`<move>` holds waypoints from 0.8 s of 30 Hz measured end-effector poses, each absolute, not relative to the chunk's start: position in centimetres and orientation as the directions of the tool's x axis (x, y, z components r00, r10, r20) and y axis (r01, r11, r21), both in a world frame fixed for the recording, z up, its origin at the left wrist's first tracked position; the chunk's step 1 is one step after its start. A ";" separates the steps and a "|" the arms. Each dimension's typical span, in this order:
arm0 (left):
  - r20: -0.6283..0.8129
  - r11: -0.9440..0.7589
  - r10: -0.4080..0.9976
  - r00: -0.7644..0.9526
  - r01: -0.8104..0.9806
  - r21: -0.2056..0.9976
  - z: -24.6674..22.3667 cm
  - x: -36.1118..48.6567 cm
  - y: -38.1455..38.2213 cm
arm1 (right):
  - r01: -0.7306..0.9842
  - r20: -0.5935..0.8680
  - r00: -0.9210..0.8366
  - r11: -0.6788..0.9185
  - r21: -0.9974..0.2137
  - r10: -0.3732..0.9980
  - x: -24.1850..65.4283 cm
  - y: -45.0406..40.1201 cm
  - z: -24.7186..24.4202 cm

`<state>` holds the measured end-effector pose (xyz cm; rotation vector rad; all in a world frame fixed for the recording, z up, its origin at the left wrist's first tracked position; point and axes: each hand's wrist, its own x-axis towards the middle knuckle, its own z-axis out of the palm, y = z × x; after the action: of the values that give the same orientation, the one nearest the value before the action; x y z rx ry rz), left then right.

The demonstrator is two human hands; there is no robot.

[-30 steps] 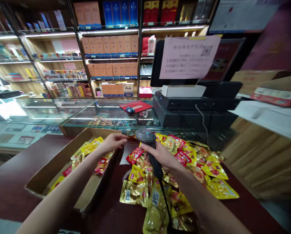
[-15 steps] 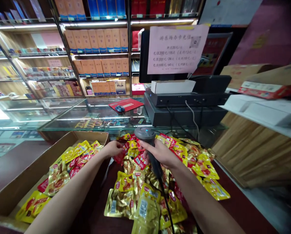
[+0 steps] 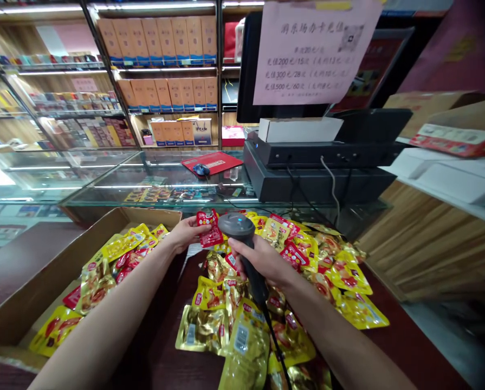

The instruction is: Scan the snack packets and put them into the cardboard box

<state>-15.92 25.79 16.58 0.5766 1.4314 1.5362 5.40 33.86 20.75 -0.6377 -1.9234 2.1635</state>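
Observation:
My left hand (image 3: 186, 233) is closed on a small red packet (image 3: 209, 228), held up just left of the scanner's head. A dark grey handheld scanner (image 3: 248, 260) is gripped in my right hand (image 3: 262, 259), its head pointing toward the red packet and its cable running down toward me. Beneath both hands a pile of yellow, gold and red snack packets (image 3: 204, 327) covers the dark red table. To the left, an open cardboard box (image 3: 31, 298) holds several similar packets (image 3: 124, 244).
Behind the pile stands a glass display counter (image 3: 161, 173) with a red mouse pad (image 3: 221, 161) and a blue mouse (image 3: 201, 169). A register (image 3: 319, 181) and a monitor with a pink paper sign (image 3: 307, 65) stand at the back right. Wooden cabinet (image 3: 433, 238) at right.
My left hand has lifted the red packet from the pile, and its printed face now shows beside the scanner. The camera view has tilted down slightly.

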 end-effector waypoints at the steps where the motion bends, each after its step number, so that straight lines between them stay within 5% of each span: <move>1: -0.236 0.106 0.849 -0.474 -0.285 0.953 16.6 -15.9 25.8 | 0.148 -0.197 -0.896 -0.150 -0.978 0.398 5.4 33.8 20.6; 24: -0.201 0.145 0.904 -0.378 -0.171 0.975 15.8 -15.0 25.9 | 0.187 -0.214 -0.873 -0.104 -0.977 0.438 5.3 33.2 20.2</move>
<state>-14.98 25.87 15.80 0.7537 1.4646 1.4177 5.31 33.18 20.16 -0.7007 -1.9740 2.0966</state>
